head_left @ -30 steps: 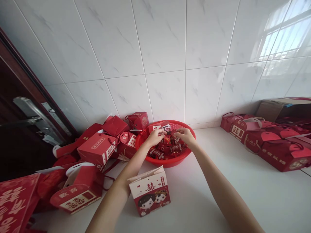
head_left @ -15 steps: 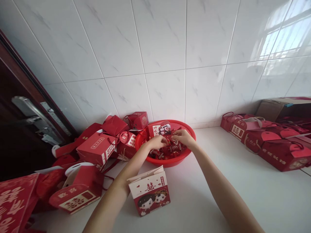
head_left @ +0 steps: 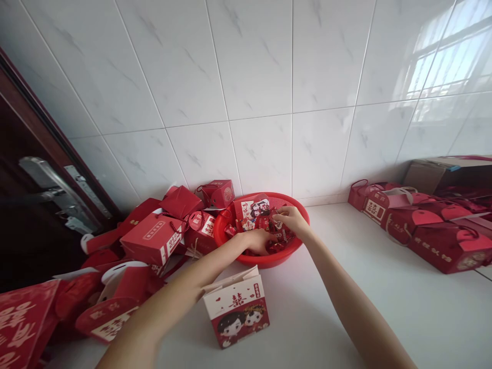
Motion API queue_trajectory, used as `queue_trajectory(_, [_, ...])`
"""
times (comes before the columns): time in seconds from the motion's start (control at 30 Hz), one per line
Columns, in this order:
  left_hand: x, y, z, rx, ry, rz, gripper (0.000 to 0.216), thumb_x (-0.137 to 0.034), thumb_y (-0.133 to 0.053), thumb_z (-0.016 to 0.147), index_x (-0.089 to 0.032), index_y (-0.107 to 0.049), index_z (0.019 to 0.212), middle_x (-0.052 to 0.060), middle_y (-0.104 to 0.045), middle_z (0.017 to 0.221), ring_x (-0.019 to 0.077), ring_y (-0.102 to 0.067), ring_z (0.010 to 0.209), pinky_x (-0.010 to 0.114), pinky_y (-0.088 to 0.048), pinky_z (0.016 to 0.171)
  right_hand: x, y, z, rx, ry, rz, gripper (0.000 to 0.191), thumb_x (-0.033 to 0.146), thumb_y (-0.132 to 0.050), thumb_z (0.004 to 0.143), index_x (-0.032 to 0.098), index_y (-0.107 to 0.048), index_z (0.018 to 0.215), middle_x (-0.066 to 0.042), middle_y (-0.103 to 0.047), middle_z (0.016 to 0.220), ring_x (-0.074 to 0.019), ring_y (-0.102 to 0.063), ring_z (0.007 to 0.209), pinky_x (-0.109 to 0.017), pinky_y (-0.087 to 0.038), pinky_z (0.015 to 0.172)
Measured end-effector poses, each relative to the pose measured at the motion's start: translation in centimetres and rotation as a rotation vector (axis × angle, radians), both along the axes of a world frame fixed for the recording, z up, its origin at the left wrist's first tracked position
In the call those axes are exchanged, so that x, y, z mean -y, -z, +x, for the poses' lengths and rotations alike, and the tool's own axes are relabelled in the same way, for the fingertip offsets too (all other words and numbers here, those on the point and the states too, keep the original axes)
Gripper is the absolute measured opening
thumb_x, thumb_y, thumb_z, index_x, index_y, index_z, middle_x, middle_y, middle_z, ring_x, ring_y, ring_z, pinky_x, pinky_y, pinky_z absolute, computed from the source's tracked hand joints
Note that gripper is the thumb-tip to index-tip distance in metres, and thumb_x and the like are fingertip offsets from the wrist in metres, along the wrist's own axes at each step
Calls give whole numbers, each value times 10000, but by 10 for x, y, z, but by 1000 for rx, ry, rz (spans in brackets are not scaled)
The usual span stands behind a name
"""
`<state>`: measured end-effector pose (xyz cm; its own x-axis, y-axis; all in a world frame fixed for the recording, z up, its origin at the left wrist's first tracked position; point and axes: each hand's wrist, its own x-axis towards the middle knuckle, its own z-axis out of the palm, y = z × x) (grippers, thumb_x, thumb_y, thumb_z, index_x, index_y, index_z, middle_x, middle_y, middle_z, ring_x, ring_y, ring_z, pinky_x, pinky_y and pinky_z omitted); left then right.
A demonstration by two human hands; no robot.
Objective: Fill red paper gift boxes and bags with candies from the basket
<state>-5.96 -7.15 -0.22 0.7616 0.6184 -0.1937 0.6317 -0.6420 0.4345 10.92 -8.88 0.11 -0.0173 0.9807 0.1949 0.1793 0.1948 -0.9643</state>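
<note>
A red plastic basket (head_left: 298, 204) stands on the white counter against the tiled wall, filled with several red wrapped sweets (head_left: 265, 223). My left hand (head_left: 258, 241) reaches down into the basket's near side, fingers curled among the sweets. My right hand (head_left: 291, 219) is over the basket's middle, pinching a small red packet. A small red-and-white gift bag (head_left: 236, 309) with a cartoon couple stands open in front of the basket, between my forearms. A similar card or bag (head_left: 251, 207) leans at the back of the basket.
A heap of red gift boxes (head_left: 151, 238) lies to the left, beside a dark door with a metal handle (head_left: 42, 182). More red gift bags (head_left: 421, 225) and a cardboard box (head_left: 438, 174) are at the right. Bare white counter (head_left: 384, 302) stretches at the front right.
My left hand has dropped from beside the right hand down into the near side of the basket. The right hand has stayed over the sweets. The view has shifted slightly.
</note>
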Motion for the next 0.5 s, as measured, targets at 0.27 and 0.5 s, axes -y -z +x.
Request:
queue_trajectory(0.27, [-1, -1, 6, -206, 31, 83, 229, -271, -684, 708, -208, -710, 926, 45, -714, 741, 236, -640, 657, 288, -405, 595, 0, -1, 0, -32, 33, -2, 198, 356, -668, 616, 187, -565, 619, 46, -503, 547, -107, -443, 538, -235, -328, 494])
queue_trajectory(0.5, [0, -4, 7, -296, 64, 72, 259, -186, -657, 701, -199, -711, 954, 47, -738, 829, 222, -651, 715, 271, -414, 611, 1, -3, 0, -81, 75, 2, 170, 333, -673, 615, 183, -600, 645, 31, -555, 575, -124, -499, 566, -239, -374, 507])
